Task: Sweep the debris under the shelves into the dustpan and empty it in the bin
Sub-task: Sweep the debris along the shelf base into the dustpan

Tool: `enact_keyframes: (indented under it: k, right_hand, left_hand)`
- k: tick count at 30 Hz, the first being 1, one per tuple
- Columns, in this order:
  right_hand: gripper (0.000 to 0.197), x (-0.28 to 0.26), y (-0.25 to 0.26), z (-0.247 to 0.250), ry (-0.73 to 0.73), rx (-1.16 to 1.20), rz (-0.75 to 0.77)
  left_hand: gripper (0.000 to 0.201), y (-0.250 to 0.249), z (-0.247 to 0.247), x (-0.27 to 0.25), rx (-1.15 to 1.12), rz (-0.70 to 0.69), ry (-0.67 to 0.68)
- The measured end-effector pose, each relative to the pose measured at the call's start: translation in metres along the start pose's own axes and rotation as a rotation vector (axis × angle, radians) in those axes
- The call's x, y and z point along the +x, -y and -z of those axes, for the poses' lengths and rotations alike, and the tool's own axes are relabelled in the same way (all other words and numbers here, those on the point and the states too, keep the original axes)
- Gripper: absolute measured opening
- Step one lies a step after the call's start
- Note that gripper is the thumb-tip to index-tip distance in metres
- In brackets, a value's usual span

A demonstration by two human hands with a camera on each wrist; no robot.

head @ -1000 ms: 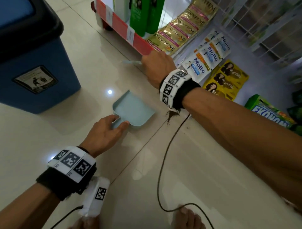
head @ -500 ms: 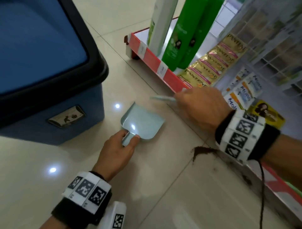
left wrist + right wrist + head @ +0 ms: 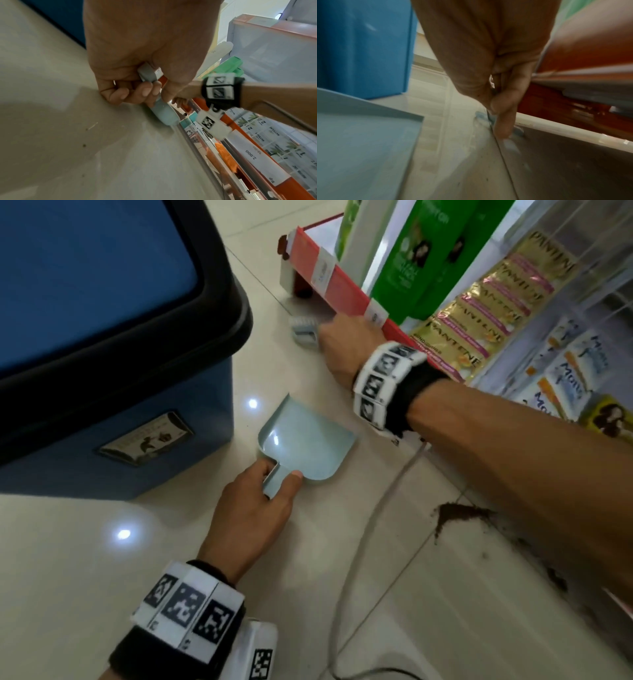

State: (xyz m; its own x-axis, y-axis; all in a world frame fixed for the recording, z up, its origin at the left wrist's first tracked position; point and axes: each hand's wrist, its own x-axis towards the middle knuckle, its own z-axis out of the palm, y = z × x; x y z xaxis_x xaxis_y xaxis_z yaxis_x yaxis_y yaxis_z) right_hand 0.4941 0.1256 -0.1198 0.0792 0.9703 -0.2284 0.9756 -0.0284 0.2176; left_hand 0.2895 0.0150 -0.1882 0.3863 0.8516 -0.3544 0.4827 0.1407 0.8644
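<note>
The right hand (image 3: 346, 347) hides the blurred brush's (image 3: 303, 332) handle.

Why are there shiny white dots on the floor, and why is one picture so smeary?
Head view: ceiling lights glare off the glossy floor and the dustpan. Right wrist view: motion blur smears the right hand and the shelf. Left wrist view: sharper, though the edges bend.
</note>
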Motion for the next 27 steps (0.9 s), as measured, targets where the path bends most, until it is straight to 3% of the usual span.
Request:
enact_keyframes:
  k: [6, 10, 13, 16, 19, 23, 27]
  right_hand:
    - [0.022, -0.096, -0.024, 0.014, 0.078, 0.026, 0.004]
    - [0.016, -0.072, -0.008, 0.043, -0.131, 0.115, 0.019]
    - [0.027, -0.02, 0.023, 0.049, -0.195, 0.104, 0.042]
    - [0.034, 0.01, 0.04, 0.037, -0.09, 0.096, 0.052]
    - [0.034, -0.006, 0.024, 0.018, 0.058, 0.087, 0.127]
    - [0.043, -0.082, -0.029, 0.001, 0.151, 0.073, 0.164]
    - [0.041, -0.183, -0.071, -0.008, 0.331, 0.006, 0.071]
  left_hand:
    - [0.022, -0.002, 0.005, -0.021, -0.011, 0.013, 0.002]
    - [0.021, -0.001, 0.013, -0.028, 0.004, 0.033, -0.015]
    - [0.019, 0.002, 0.015, -0.03, 0.011, 0.047, -0.029]
    - [0.02, 0.006, 0.012, -0.033, 0.017, 0.063, -0.023]
    - [0.021, 0.012, 0.009, -0.037, 0.04, 0.064, -0.002]
    - [0.019, 0.018, 0.001, -0.045, 0.079, 0.023, 0.048]
    - [0.019, 0.019, -0.007, -0.057, 0.1, -0.024, 0.113]
